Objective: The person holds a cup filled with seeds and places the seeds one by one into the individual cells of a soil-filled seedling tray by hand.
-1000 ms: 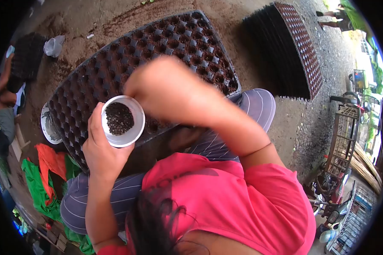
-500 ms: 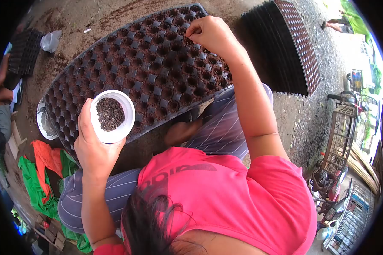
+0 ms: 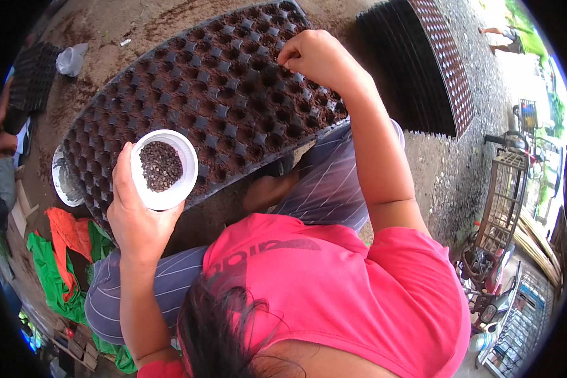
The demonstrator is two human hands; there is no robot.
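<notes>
My left hand (image 3: 138,220) is wrapped round a white plastic cup (image 3: 186,167), tilted so its mouth faces the camera. Dark, seed-like grains (image 3: 160,166) lie inside it. Below spreads a black seedling tray (image 3: 223,129), its many cells filled with brown soil that has a hollow in each. Over the tray's far right part, my right hand (image 3: 318,60) has thumb and fingers pinched together just above the cells. Whatever is between those fingertips is too small to make out.
A tall stack of black trays (image 3: 409,69) stands at the right. Another tray stack (image 3: 34,75) and a clear plastic bag (image 3: 72,60) are at the left. Green and orange cloth (image 3: 69,239) lies lower left. Motorcycles (image 3: 491,296) and a person in green (image 3: 529,41) are farther right.
My right hand has shifted slightly down in view, still pinched over the tray. The cup in my left hand has moved a little up and left. The person in green has moved.
</notes>
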